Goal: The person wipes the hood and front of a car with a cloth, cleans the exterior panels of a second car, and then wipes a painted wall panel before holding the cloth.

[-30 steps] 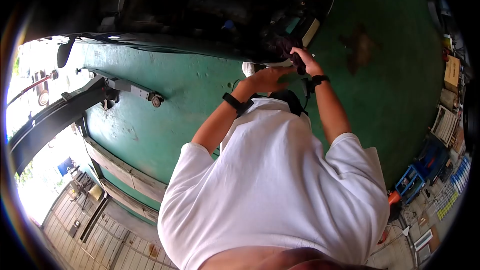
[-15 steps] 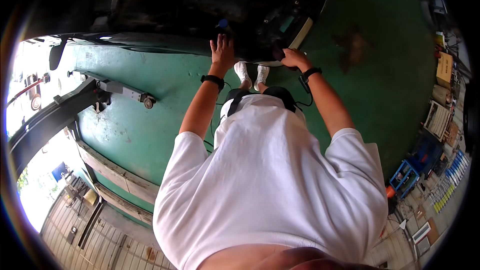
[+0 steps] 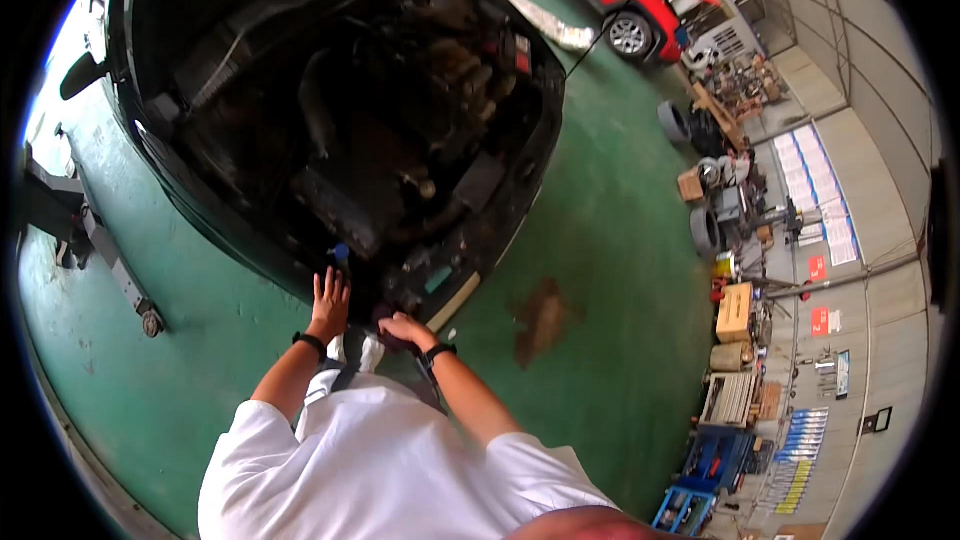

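Observation:
My left hand (image 3: 330,304) lies with fingers spread on the front edge of a black car (image 3: 215,250), just below a blue cap (image 3: 342,252). Close by on the right, my right hand (image 3: 406,328) is closed around a dark, purplish cloth (image 3: 394,342) at the car's front corner. Part of the cloth is hidden by my fingers. Above both hands the engine bay (image 3: 370,190) is uncovered, its parts dark and hard to make out.
A metal lift arm (image 3: 115,265) reaches over the green floor (image 3: 600,360) at the left. Along the right wall are a yellow box (image 3: 733,312), tyres (image 3: 705,233), a blue tool case (image 3: 715,458) and hanging tools. A red car (image 3: 640,0) stands behind.
My view has swung up and to the right, bringing the engine bay, red car and right wall into sight. Both hands remain at the car's front edge, the right still gripping the cloth.

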Motion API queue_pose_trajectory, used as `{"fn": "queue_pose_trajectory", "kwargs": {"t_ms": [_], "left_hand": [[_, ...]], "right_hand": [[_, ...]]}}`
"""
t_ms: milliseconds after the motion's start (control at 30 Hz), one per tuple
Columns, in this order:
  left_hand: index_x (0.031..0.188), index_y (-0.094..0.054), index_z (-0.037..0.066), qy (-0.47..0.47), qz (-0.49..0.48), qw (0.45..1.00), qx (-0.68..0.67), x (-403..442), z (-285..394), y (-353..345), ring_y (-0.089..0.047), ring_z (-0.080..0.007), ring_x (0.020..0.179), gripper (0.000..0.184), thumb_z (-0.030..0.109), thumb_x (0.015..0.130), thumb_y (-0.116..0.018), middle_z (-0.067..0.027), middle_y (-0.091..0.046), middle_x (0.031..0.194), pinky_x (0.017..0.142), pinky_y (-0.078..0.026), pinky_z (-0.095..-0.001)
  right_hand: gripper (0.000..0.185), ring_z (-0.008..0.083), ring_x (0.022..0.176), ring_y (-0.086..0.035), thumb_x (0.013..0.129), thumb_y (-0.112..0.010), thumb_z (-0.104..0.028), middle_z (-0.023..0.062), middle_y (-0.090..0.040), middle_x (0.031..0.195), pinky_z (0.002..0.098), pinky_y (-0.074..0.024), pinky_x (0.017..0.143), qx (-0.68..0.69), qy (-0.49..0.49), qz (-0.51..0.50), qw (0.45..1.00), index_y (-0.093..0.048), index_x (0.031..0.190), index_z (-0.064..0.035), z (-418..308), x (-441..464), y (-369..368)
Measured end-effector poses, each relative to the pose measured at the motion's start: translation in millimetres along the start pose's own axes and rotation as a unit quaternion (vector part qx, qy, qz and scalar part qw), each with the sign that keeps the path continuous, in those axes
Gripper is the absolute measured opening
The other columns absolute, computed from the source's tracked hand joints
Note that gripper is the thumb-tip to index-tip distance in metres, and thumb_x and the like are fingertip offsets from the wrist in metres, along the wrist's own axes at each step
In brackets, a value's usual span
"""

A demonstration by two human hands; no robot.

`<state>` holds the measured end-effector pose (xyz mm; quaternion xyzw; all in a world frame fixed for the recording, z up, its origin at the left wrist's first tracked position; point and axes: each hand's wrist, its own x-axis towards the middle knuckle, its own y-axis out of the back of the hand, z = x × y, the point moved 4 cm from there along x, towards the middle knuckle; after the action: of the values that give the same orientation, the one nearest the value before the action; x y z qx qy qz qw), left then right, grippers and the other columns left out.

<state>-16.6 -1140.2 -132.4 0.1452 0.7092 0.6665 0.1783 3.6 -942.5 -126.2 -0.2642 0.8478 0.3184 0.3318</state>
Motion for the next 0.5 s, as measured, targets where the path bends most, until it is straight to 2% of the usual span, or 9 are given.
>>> {"fn": "queue_pose_trajectory", "kwargs": {"t_ms": [67,167,200,267,333,433,500], "left_hand": [[0.145,-0.043,0.005,-0.002,-0.062,0.997,-0.046,0,-2,13,-0.011,-0.0413,0.150,0.085,0.036,0.070,-0.071,-0.0195,-0.028,0.157,0.117,-0.004,-0.0654],[0.145,-0.042,0.003,-0.008,-0.058,0.997,-0.054,0,-2,5,-0.013,-0.0412,0.149,0.088,0.035,0.069,-0.073,-0.0195,-0.029,0.156,0.117,-0.004,-0.0652],[0.145,-0.042,0.003,-0.016,-0.061,0.997,-0.053,-2,-2,11,-0.013,-0.0412,0.149,0.088,0.035,0.069,-0.073,-0.0195,-0.029,0.156,0.117,-0.004,-0.0652],[0.144,-0.042,0.003,-0.008,-0.077,0.993,-0.090,-2,-4,29,-0.014,-0.0407,0.149,0.088,0.034,0.068,-0.073,-0.0197,-0.031,0.155,0.117,-0.004,-0.0649],[0.144,-0.042,0.003,-0.002,-0.053,0.995,-0.084,-2,-3,26,-0.016,-0.0398,0.148,0.087,0.034,0.069,-0.073,-0.0200,-0.033,0.154,0.117,-0.005,-0.0640],[0.142,-0.044,0.002,-0.006,-0.069,0.993,-0.094,-3,-3,36,-0.017,-0.0389,0.148,0.079,0.031,0.073,-0.069,-0.0200,-0.032,0.154,0.118,-0.005,-0.0633],[0.142,-0.044,0.002,-0.004,-0.062,0.994,-0.093,-2,-2,38,-0.017,-0.0388,0.148,0.077,0.030,0.075,-0.067,-0.0200,-0.032,0.154,0.117,-0.006,-0.0634]], "right_hand": [[0.049,0.0419,0.106,-0.065,0.071,-0.059,-0.039,0.0258,-0.068,0.111,0.0442,-0.0493,0.094,-0.082,-0.069,0.061,0.992,-0.073,0.100,-0.0023,-9,-10,10],[0.050,0.0448,0.111,-0.062,0.071,-0.059,-0.038,0.0284,-0.065,0.116,0.0454,-0.0483,0.096,-0.068,-0.114,0.078,0.988,-0.072,0.102,0.0004,-24,-23,14],[0.050,0.0427,0.109,-0.064,0.070,-0.060,-0.036,0.0304,-0.066,0.112,0.0445,-0.0497,0.093,-0.064,-0.124,0.066,0.988,-0.072,0.101,0.0028,-26,-22,15],[0.048,0.0396,0.099,-0.069,0.067,-0.063,-0.034,0.0293,-0.069,0.103,0.0425,-0.0522,0.087,-0.074,-0.117,0.043,0.989,-0.073,0.097,0.0026,-28,-16,16],[0.046,0.0355,0.085,-0.071,0.064,-0.065,-0.032,0.0258,-0.071,0.089,0.0407,-0.0539,0.077,-0.053,-0.085,0.034,0.994,-0.073,0.090,0.0045,-31,-12,17],[0.047,0.0366,0.090,-0.071,0.066,-0.065,-0.034,0.0271,-0.071,0.093,0.0414,-0.0533,0.080,-0.066,-0.071,0.029,0.995,-0.073,0.092,0.0045,-26,-11,15],[0.051,0.0385,0.101,-0.068,0.069,-0.065,-0.038,0.0282,-0.069,0.104,0.0416,-0.0519,0.087,-0.091,-0.088,0.047,0.991,-0.072,0.101,0.0021,-26,-16,18]]}}
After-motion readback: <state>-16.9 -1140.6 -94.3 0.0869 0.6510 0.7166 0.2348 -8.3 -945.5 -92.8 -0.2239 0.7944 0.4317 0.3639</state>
